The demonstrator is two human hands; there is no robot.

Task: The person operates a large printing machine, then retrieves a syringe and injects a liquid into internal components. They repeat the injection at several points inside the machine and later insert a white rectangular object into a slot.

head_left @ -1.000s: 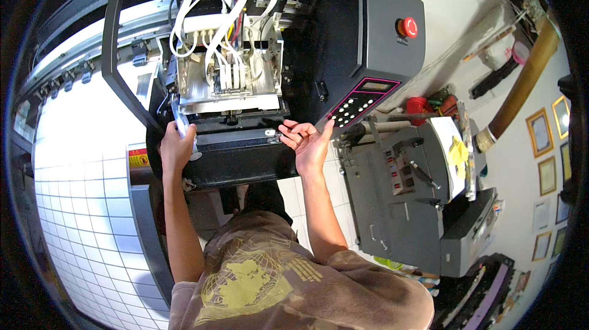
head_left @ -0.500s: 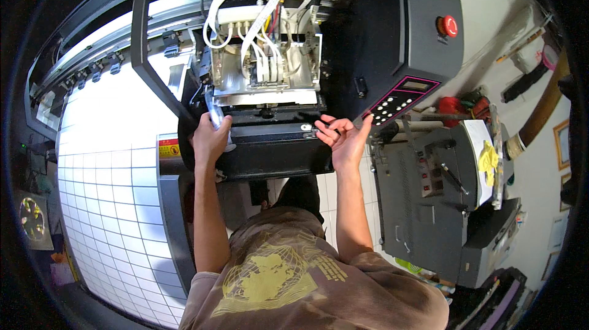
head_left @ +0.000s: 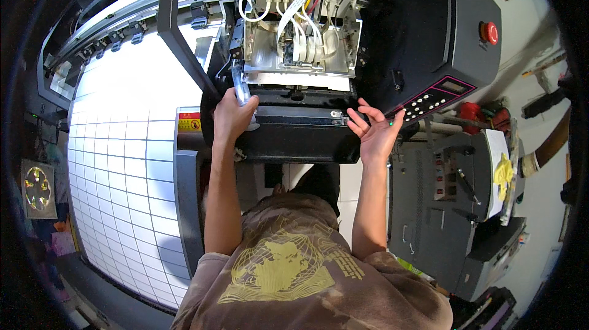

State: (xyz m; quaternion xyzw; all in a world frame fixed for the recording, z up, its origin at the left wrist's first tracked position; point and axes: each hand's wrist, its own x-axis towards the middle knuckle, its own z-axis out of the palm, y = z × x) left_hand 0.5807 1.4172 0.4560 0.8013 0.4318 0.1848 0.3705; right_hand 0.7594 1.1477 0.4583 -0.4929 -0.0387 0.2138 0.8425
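My left hand (head_left: pixel 232 115) is closed around a long, see-through whitish object (head_left: pixel 241 87), whose kind I cannot make out. It points up beside the left edge of the printer carriage (head_left: pixel 300 47), which has its cover off and shows white ribbon cables and tubes. My right hand (head_left: pixel 375 132) is open, palm up, with the fingers apart and nothing in them. Its thumb is at the lower edge of the button panel (head_left: pixel 429 103), and I cannot tell whether it touches. The fingertips are near a small metal catch (head_left: pixel 336 114) on the black front ledge (head_left: pixel 294 136).
White gridded sheet (head_left: pixel 123 195) covers the printer's bed at left, below a dark frame bar (head_left: pixel 184 35). A red stop button (head_left: pixel 489 33) sits on the housing at right. Beyond stands a grey machine (head_left: pixel 423 207) with a yellow cloth (head_left: pixel 503 170) on it.
The whole view has shifted, so the printer and both hands appear farther right and slightly higher. Both hands keep nearly the same pose and place on the machine.
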